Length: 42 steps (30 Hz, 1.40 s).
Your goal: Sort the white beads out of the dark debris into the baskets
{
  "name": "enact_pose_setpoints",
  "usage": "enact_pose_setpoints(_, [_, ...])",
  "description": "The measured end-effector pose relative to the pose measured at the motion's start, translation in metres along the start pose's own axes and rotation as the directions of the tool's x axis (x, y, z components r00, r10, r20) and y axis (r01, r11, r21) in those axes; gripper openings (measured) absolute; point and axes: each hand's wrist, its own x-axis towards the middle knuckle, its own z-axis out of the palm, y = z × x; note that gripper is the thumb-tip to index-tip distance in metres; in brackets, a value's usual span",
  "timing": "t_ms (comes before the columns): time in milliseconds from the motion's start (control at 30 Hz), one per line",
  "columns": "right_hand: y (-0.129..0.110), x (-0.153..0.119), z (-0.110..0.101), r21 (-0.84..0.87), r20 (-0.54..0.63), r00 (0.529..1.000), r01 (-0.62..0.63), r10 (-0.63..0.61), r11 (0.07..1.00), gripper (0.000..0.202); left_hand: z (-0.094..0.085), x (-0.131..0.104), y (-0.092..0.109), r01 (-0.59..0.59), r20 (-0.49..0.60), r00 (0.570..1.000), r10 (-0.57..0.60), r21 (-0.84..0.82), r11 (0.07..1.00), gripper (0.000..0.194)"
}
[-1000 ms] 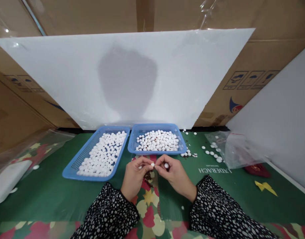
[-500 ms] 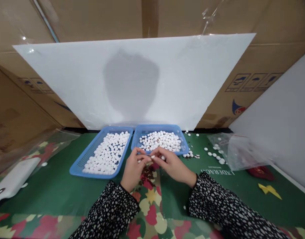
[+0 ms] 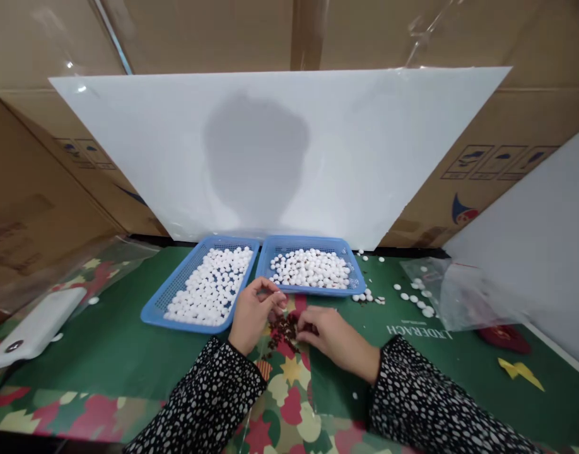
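Observation:
My left hand point(image 3: 257, 310) is closed in a pinch just in front of the two baskets. A small white ball seems to be between its fingertips, mostly hidden by them. My right hand point(image 3: 334, 337) is lower and to the right, fingers curled together at the edge of a heap of small dark brown bits point(image 3: 284, 333). Whatever those fingers hold is out of sight. Behind my hands, a blue basket point(image 3: 357, 277) contains many white balls point(image 3: 313, 267), with some brown specks among them. A second blue basket point(image 3: 153, 309), on the left, holds more white balls point(image 3: 207, 287).
Loose white balls point(image 3: 415, 299) lie on the green sheet at right, by a clear plastic bag point(image 3: 473, 296). Further right are a dark red item point(image 3: 504, 338) and yellow scraps point(image 3: 521, 372). A white device point(image 3: 36, 328) lies at left. A white board point(image 3: 176, 151) stands behind.
My hands were together at the fingertips around a white ball. The right has moved away and down to the brown bits; the left has stayed nearly in place. The view has shifted slightly.

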Motion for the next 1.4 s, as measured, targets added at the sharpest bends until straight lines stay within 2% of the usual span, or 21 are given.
enact_pose_setpoints(67, [0.001,-0.006,0.011,0.043,-0.001,0.998,-0.056,0.056,0.997,0.008,0.001,0.000,-0.001,0.021,0.009,1.000,-0.021,0.013,1.000,0.018])
enact_pose_setpoints(167, [0.003,-0.006,0.018,0.086,-0.029,0.997,-0.066,0.069,0.994,0.009,0.003,0.000,-0.002,0.020,0.025,0.999,-0.020,0.008,1.000,0.017])
enact_pose_setpoints(300, [0.004,-0.004,0.017,0.159,-0.065,0.996,-0.049,0.060,0.986,0.015,0.006,0.000,-0.004,0.032,0.069,0.997,-0.028,-0.051,0.998,0.019])
enact_pose_setpoints(400, [0.009,-0.005,0.010,0.298,-0.113,0.986,-0.083,0.121,0.951,0.012,0.007,-0.001,-0.007,0.083,0.102,0.992,-0.069,-0.137,0.987,0.024])
enact_pose_setpoints(467, [0.012,-0.004,0.005,0.462,-0.146,0.974,-0.088,0.173,0.883,0.009,0.008,-0.002,-0.008,0.110,0.128,0.988,-0.089,-0.159,0.981,0.021])
enact_pose_setpoints(533, [0.014,-0.002,0.001,0.628,-0.170,0.959,-0.073,0.228,0.774,0.004,0.008,-0.002,-0.009,0.141,0.162,0.981,-0.110,-0.192,0.971,0.019])
enact_pose_setpoints(600, [0.014,0.000,-0.003,0.735,-0.180,0.944,-0.058,0.277,0.675,0.012,0.008,-0.002,-0.009,0.181,0.193,0.972,-0.135,-0.242,0.953,0.020])
enact_pose_setpoints(700, [0.009,0.003,-0.005,0.805,-0.155,0.936,-0.067,0.317,0.589,0.018,0.008,-0.002,-0.008,0.232,0.217,0.961,-0.173,-0.288,0.929,0.024])
enact_pose_setpoints(800, [0.007,0.002,-0.005,0.820,-0.114,0.945,-0.084,0.305,0.566,0.019,0.009,-0.002,-0.008,0.253,0.220,0.956,-0.194,-0.285,0.924,0.024])
enact_pose_setpoints(833, [0.008,0.002,-0.005,0.804,-0.120,0.947,-0.083,0.298,0.589,0.018,0.009,-0.002,-0.008,0.251,0.215,0.957,-0.195,-0.273,0.929,0.024])
enact_pose_setpoints(900, [0.012,0.001,-0.004,0.719,-0.170,0.944,-0.078,0.283,0.691,0.015,0.009,-0.002,-0.009,0.233,0.192,0.963,-0.190,-0.235,0.944,0.024])
enact_pose_setpoints(1000, [0.020,-0.001,-0.004,0.477,-0.266,0.935,-0.082,0.233,0.875,0.008,0.007,-0.001,-0.009,0.194,0.135,0.976,-0.170,-0.188,0.963,0.026])
enact_pose_setpoints(1100, [0.024,-0.002,-0.003,0.203,-0.277,0.952,-0.071,0.127,0.977,0.011,0.005,0.001,-0.008,0.162,0.059,0.986,-0.153,-0.177,0.971,0.026])
enact_pose_setpoints(1233, [0.020,0.000,0.005,-0.090,-0.181,0.982,-0.078,0.061,0.993,0.014,0.005,0.001,-0.005,0.141,0.043,0.990,-0.137,-0.141,0.980,0.026])
enact_pose_setpoints(1400, [0.017,0.005,0.017,-0.247,-0.143,0.989,-0.077,0.042,0.966,0.005,0.007,-0.001,-0.005,0.130,0.091,0.988,-0.124,-0.070,0.989,0.024])
